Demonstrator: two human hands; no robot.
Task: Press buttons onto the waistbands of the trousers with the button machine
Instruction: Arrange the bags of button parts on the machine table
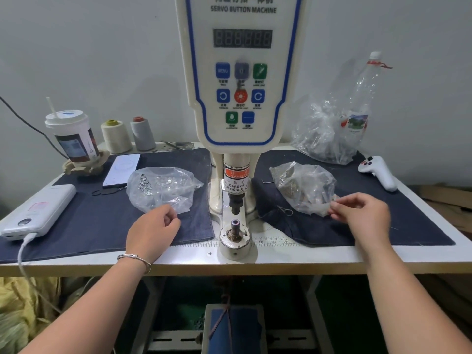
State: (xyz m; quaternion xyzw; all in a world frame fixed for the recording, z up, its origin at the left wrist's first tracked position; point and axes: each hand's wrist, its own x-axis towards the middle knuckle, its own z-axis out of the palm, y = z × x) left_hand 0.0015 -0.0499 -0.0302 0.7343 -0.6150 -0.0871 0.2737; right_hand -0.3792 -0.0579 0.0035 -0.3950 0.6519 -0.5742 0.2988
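Left hand (153, 229) curled beside clear plastic bag of silvery button parts (161, 189); whether anything is pinched cannot be told. Right hand (362, 213) is seen pinching clear bag of brassy parts (304, 187). Risk: fingers could be caught under white button machine (236, 203) punch.

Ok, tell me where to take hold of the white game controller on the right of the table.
Grip the white game controller round its long handle, coming from the table's front-right. The handle lies flat pointing that way, while the button head faces the wall.
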